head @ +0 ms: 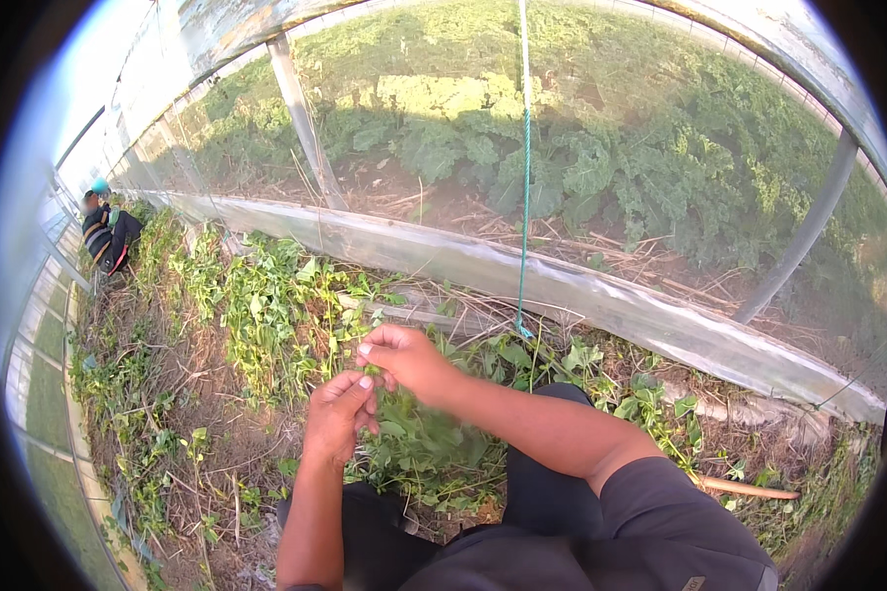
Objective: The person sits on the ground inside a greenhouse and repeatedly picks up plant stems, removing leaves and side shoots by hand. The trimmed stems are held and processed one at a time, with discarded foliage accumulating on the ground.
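My left hand [340,414] and my right hand [406,362] meet in front of me, fingertips close together. Between them a small green plant piece [370,369] is pinched by the thumb and fingers of both hands. Most of it is hidden by the fingers, so its exact kind cannot be told. Below the hands, between my knees, lies a heap of green leafy stems [429,436], partly blurred. Upright leafy plants [262,303] grow just beyond my left hand.
A low plastic-sheet wall [443,236] runs across ahead, with a teal rope [526,221] hanging before it. A wooden handle [746,487] lies at the right. Another person [107,233] sits far off at the left. Leafy crops [562,155] stand behind the sheet.
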`<state>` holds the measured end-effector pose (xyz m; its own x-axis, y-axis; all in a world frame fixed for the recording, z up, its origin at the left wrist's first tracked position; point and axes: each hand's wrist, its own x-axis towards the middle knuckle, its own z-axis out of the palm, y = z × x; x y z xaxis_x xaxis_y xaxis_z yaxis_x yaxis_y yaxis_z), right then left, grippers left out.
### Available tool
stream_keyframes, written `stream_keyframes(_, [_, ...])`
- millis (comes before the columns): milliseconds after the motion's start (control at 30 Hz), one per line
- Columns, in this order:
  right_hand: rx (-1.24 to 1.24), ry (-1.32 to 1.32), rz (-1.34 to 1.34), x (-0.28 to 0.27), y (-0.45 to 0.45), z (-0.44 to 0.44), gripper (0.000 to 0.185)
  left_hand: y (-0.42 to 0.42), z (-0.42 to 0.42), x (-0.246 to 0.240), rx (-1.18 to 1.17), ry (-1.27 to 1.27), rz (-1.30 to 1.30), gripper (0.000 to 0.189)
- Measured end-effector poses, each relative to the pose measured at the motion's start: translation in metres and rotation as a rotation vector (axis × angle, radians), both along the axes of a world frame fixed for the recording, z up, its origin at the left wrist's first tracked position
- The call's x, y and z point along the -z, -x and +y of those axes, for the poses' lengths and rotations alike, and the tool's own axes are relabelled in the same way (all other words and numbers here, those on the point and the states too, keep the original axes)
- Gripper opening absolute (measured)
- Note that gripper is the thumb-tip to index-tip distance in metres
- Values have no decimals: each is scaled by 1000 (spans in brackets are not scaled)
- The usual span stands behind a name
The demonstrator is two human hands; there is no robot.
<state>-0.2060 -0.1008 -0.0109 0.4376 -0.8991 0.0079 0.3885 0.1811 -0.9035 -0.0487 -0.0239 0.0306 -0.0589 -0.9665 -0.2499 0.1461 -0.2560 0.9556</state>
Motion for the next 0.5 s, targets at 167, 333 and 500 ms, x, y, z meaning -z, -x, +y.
stream_keyframes(167, [61,-18,19,4,19,-1,16,13,-5,6,75,79,-258,11])
stream_keyframes(333, [140,-60,-20,-4,28,4,15,21,-6,1,95,244,-340,11])
stream_keyframes(500, [152,-89,-75,9,22,-4,15,27,-4,-8,107,272,-450,10])
